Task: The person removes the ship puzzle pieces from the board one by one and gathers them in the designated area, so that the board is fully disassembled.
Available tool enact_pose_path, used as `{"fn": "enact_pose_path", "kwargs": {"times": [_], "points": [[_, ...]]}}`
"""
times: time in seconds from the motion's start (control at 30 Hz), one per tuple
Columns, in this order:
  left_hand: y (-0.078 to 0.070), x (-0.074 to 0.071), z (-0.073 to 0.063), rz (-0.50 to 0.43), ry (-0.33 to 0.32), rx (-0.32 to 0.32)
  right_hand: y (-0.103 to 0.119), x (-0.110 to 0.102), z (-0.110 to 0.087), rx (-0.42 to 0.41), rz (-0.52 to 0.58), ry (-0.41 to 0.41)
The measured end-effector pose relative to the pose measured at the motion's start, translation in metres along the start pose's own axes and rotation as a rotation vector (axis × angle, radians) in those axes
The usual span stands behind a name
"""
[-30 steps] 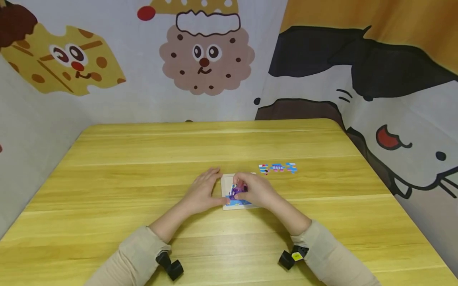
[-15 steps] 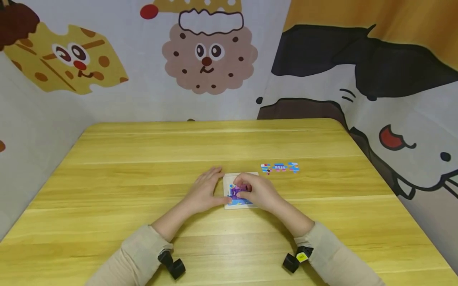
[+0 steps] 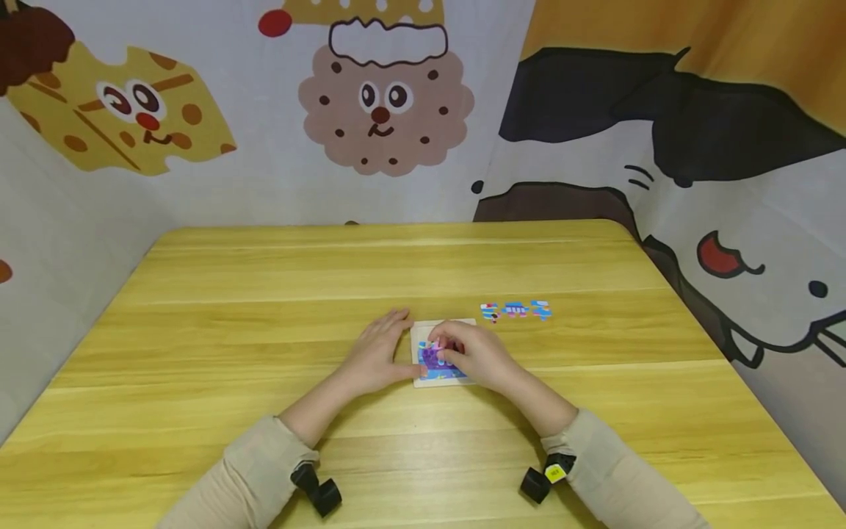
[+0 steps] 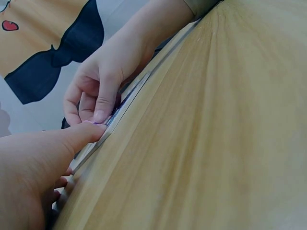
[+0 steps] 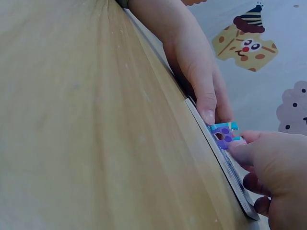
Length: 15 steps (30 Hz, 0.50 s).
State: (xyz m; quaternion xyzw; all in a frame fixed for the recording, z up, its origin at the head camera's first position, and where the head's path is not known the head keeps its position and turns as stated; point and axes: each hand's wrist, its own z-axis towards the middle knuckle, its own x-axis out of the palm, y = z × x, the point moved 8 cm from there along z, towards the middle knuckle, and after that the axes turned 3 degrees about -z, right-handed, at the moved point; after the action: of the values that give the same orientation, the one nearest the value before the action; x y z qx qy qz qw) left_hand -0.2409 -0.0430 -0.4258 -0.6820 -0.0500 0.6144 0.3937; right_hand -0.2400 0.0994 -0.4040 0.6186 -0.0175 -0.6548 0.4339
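The white tray (image 3: 423, 330) lies flat on the wood-grain desk (image 3: 396, 272), between the 2 hands; a blue strip (image 3: 443, 374) of picture lies in it along its near side.

The right hand (image 3: 479, 353), over the tray's right part, has thumb and fingertips curled in a pinch on 1 purple piece (image 5: 224, 132) with teal and pink parts; this piece is tilted above the tray; whether its lower edge touches the tray, I cannot tell.

The left hand (image 3: 377, 356) is well spread at the tray's left side and grips nothing; its thumb reaches over the tray's near left corner, its tip just beside the purple piece, while its fingers extend toward the tray's far left corner.

Beyond the tray's far right corner, 3 loose pieces lie in a row, near each other: a blue, white and red piece (image 3: 489, 311) nearest the tray; a blue and purple piece (image 3: 515, 309) next; a blue and pink piece (image 3: 540, 310) farthest from it.

Nearer the person than the tray are 2 beige sleeves (image 3: 264, 448), each with a black camera (image 3: 325, 498) at the wrist; the right camera bears a yellow label (image 3: 556, 472).

Well beyond the tray hangs a pale curtain (image 3: 244, 191) printed with a cheese (image 3: 165, 117) and a cookie (image 3: 386, 139).
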Motion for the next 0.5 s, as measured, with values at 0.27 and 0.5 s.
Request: {"fn": "enact_pose_path", "kwargs": {"times": [0.27, 0.5], "points": [[0.001, 0.0, -0.001, 0.005, 0.001, -0.014, -0.007, -0.009, 0.0, 0.098, 0.331, -0.042], [0.003, 0.002, 0.0, 0.015, -0.005, -0.006, -0.006, -0.029, -0.006, 0.173, 0.421, -0.055]]}}
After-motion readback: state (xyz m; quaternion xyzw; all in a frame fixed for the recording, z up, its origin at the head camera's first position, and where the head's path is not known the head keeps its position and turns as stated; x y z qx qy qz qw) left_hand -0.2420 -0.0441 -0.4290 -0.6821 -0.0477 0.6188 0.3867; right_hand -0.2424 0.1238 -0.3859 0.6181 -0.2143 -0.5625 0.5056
